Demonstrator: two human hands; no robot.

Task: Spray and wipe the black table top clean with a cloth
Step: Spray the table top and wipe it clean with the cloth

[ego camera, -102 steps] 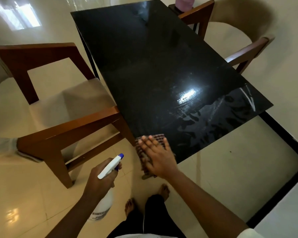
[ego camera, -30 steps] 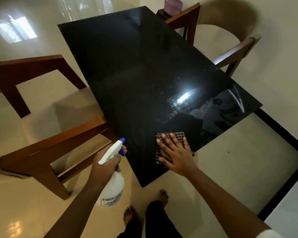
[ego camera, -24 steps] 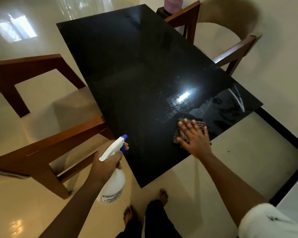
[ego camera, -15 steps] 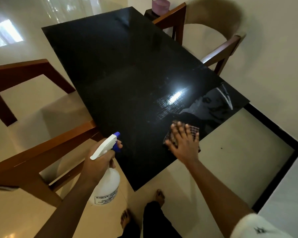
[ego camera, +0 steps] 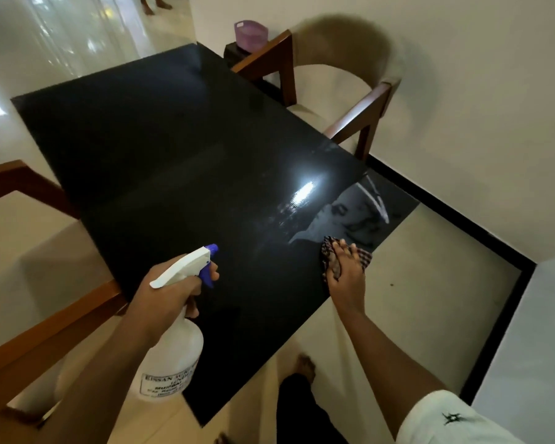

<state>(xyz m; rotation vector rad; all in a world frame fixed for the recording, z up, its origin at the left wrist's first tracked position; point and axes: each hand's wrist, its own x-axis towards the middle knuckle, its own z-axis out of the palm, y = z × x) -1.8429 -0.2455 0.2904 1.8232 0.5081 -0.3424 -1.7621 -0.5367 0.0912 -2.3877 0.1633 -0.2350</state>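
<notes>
A glossy black rectangular table top (ego camera: 173, 149) is filling the middle, with a brown wooden armchair (ego camera: 370, 104) standing at its far right side. A white plastic spray bottle (ego camera: 173, 357) is hanging over the table's near left edge, gripped at the neck by the left hand (ego camera: 167, 296). The right hand (ego camera: 346, 275) is pressing a checked cloth (ego camera: 365, 258) with flat fingers at the table's right edge.

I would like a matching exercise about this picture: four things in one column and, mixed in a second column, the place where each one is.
Things
1. spray bottle
2. checked cloth
3. purple tub
4. beige chair

Places
A. beside the wall, along the table top's right side
B. under the right hand, at the table top's near edge
C. gripped by the left hand
D. on a dark stand beyond the table top

Pairs: 1-C, 2-B, 3-D, 4-A
</notes>
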